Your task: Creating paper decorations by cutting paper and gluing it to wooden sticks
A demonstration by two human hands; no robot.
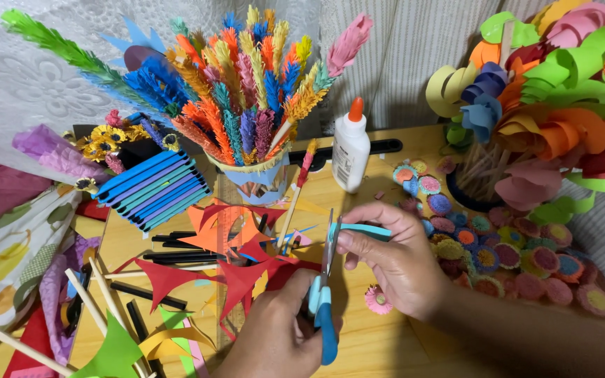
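the left hand [274,336] gripped blue scissors [323,297], blades pointing away; the right hand [393,255] pinched a teal paper strip [362,229] lying crosswise.

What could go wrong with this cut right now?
1. The right hand pinches the teal strip close to the scissors, so the blades could nick a fingertip.
2. The strip is narrow and held from one side only; it may bend between the blades and cut crooked.
3. The glue bottle stands just behind the hands; a swing of the left hand might tip it onto the paper rosettes.
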